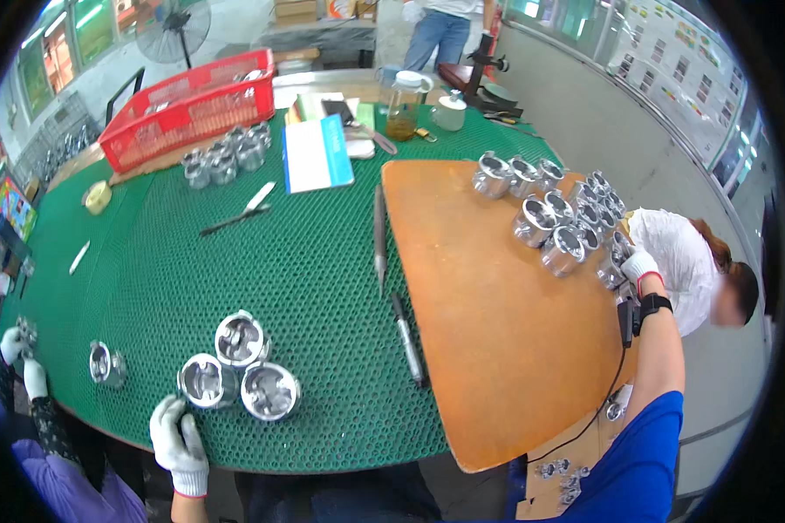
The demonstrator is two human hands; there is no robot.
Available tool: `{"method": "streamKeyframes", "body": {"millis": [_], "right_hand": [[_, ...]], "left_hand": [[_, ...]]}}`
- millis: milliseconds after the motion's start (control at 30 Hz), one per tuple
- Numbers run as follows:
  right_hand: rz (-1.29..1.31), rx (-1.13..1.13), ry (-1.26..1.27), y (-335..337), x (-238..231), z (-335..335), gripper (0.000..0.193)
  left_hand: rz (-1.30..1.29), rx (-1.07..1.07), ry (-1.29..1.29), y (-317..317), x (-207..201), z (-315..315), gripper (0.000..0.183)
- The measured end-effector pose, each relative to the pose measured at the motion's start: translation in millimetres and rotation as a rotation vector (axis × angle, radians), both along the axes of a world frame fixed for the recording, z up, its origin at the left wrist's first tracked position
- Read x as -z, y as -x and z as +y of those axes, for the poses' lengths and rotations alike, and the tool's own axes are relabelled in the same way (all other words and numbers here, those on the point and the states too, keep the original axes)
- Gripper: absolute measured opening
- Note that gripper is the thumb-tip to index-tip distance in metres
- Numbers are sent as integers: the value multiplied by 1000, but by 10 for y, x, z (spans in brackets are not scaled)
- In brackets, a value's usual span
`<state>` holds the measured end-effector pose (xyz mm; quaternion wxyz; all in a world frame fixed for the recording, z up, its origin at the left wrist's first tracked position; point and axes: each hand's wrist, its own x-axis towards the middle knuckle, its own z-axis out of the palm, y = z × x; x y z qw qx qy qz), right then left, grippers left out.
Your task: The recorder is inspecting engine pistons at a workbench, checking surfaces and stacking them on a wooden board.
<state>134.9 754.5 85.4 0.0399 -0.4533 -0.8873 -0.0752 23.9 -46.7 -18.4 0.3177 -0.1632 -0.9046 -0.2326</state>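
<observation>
My left hand (180, 440), in a white knit glove, rests at the near edge of the green mat with its fingers and thumb apart, holding nothing. Just beyond it stand three shiny metal pistons, hollow side up: a left one (207, 382), a far one (242, 339) and a right one (270, 391). My right arm reaches far out to the right, where my gloved right hand (641, 265) closes around a piston (612, 272) at the edge of the brown board (488, 331). Several more pistons (563, 250) crowd the board's far right; the fingers partly hide the gripped one.
A marker (407, 340) and a grey pointed bar (379, 240) lie along the board. Farther back are a booklet (318, 155), a glass jug (404, 106) and a red crate (187, 109). At left, a co-worker's gloved hand (35, 377) is near a lone piston (106, 364); another person (680, 261) bends at right.
</observation>
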Motion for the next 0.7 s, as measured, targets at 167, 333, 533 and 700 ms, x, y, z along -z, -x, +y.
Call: {"method": "streamKeyframes", "body": {"millis": [167, 333, 533, 700], "right_hand": [[317, -110, 364, -341, -187, -371, 34], [521, -235, 327, -797, -464, -1085, 48], [338, -624, 290, -669, -1038, -3767, 42], [-33, -1319, 244, -36, -760, -5321, 34]], "left_hand": [[41, 24, 2, 99, -59, 7, 19], [38, 98, -48, 155, -58, -27, 21], [13, 334, -46, 12, -143, 41, 25], [-45, 398, -148, -163, -60, -250, 27]]}}
